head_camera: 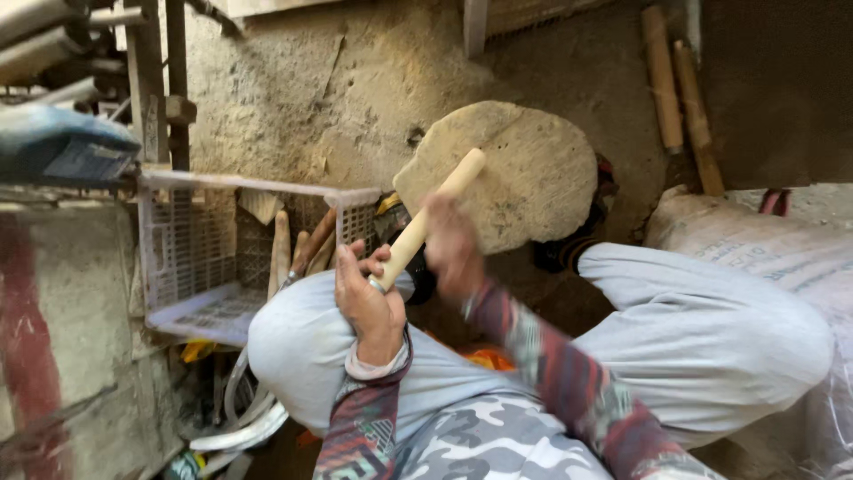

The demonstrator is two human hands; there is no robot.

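I hold the pale round wooden handle (428, 213) with my 2 hands, in front of my knees and before the flat round stone slab (524, 169). My left hand (366, 298) is clenched around its lower end. My right hand (451, 244) is blurred, so I cannot tell how it grips. I judge the handle light, stiff and smooth, a little slippery; the lower end is a good place to take hold. A white plastic crate (200, 258) with more wooden pieces stands at my left.

Left of my grip: white plastic crate (191, 253) blocks.
Ahead: round stone slab (524, 169) close.
Right: my raised knee (711, 329), sack (782, 258) beyond.
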